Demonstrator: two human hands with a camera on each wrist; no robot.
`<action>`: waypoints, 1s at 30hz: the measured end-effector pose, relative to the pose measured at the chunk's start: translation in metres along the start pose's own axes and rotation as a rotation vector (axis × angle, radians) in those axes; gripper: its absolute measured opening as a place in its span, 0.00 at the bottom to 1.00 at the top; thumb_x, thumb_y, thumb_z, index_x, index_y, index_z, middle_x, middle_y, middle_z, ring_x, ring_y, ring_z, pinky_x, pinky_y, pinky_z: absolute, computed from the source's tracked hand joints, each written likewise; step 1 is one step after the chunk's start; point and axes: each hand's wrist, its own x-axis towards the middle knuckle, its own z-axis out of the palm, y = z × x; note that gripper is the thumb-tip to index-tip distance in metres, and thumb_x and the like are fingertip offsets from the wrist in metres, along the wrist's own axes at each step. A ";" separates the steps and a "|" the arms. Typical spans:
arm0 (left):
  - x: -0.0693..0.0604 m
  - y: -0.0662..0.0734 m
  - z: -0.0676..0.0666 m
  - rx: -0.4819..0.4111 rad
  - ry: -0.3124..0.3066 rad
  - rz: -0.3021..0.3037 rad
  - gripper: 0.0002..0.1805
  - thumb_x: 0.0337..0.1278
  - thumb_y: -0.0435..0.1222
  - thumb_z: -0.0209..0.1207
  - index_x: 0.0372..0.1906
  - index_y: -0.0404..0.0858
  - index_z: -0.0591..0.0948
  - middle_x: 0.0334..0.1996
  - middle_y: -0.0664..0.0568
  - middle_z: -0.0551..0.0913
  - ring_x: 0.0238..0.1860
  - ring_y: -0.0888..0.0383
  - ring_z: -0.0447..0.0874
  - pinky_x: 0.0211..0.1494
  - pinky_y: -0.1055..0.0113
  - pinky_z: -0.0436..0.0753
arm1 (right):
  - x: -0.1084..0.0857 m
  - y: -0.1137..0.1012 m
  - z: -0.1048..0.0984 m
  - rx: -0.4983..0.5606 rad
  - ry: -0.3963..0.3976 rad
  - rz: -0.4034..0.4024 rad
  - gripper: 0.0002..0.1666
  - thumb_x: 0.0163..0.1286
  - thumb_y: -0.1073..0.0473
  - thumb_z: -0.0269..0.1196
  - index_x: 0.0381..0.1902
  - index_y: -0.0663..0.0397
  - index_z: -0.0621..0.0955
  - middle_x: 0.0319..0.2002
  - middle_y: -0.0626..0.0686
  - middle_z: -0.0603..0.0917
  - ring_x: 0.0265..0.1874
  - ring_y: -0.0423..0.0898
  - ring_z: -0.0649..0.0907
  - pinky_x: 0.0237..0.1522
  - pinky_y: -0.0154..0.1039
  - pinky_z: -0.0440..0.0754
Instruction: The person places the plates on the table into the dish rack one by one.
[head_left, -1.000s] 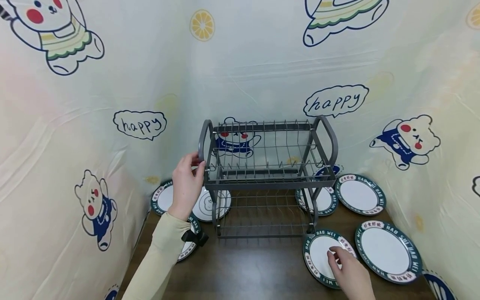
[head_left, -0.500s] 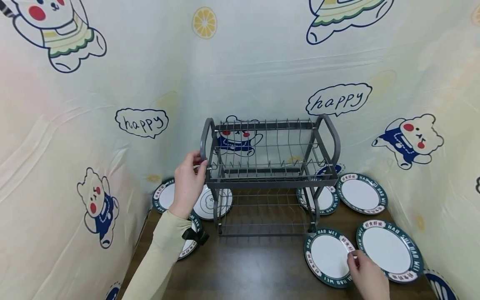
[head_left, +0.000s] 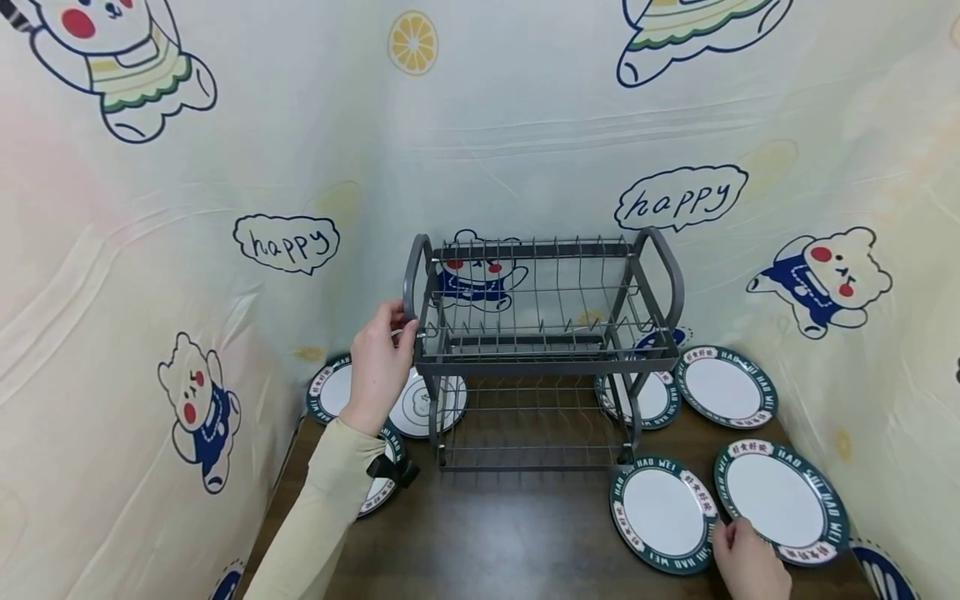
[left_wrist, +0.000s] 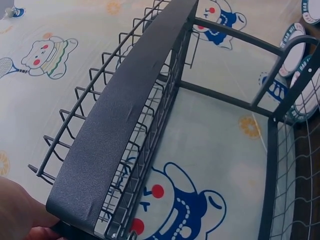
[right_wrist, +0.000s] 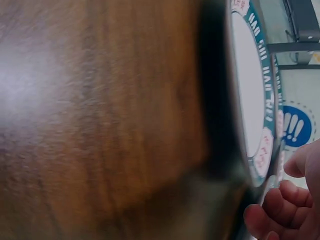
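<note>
At the left end of a dark two-tier wire rack (head_left: 540, 367), my left hand (head_left: 380, 367) grips the frame beside the side handle. The left wrist view shows part of that hand (left_wrist: 17, 215) against the rack's broad dark bar (left_wrist: 105, 120). My right hand (head_left: 752, 562) is at the right rim of a white plate with a green lettered border (head_left: 660, 512), close to the larger plate (head_left: 776, 500). In the right wrist view the bent fingers of the hand (right_wrist: 290, 200) are near a plate rim (right_wrist: 265, 155), thumb apart; firm contact cannot be made out.
Two more plates lie behind on the right (head_left: 722, 387), (head_left: 651, 400). Several plates lie left of the rack, including a plain white one (head_left: 412, 404), partly behind my left arm. Printed cloth (head_left: 525, 100) surrounds the brown table (head_left: 487, 533).
My right hand has moved right, from over the front plate to its right rim, its fingers beside the larger plate. My left hand keeps its grip on the rack.
</note>
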 end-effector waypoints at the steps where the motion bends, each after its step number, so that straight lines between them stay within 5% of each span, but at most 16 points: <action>1: 0.000 0.000 0.000 0.001 0.000 0.002 0.14 0.73 0.29 0.61 0.57 0.28 0.78 0.47 0.36 0.87 0.48 0.40 0.89 0.54 0.47 0.88 | 0.001 0.002 0.002 0.002 0.002 0.019 0.19 0.78 0.51 0.52 0.32 0.60 0.73 0.21 0.55 0.74 0.21 0.50 0.75 0.24 0.46 0.73; 11: 0.000 0.000 -0.001 0.018 -0.013 0.019 0.14 0.72 0.28 0.61 0.58 0.28 0.77 0.47 0.36 0.87 0.49 0.40 0.89 0.51 0.46 0.89 | 0.008 0.017 0.017 -0.028 -0.032 0.082 0.22 0.80 0.47 0.51 0.32 0.59 0.70 0.21 0.55 0.73 0.21 0.51 0.75 0.26 0.46 0.71; 20: 0.000 0.000 -0.001 0.018 -0.009 0.023 0.13 0.72 0.28 0.61 0.57 0.29 0.77 0.46 0.36 0.87 0.48 0.40 0.89 0.51 0.46 0.89 | 0.014 0.026 0.018 -0.008 -0.080 -0.064 0.24 0.81 0.47 0.48 0.31 0.58 0.76 0.21 0.52 0.74 0.22 0.49 0.74 0.25 0.44 0.70; 30: 0.000 0.000 0.000 0.024 -0.004 0.020 0.13 0.72 0.28 0.61 0.57 0.29 0.77 0.47 0.36 0.87 0.48 0.40 0.89 0.52 0.46 0.89 | 0.018 0.027 0.020 0.029 -0.086 -0.090 0.28 0.81 0.41 0.48 0.30 0.56 0.78 0.20 0.50 0.75 0.22 0.48 0.75 0.25 0.42 0.69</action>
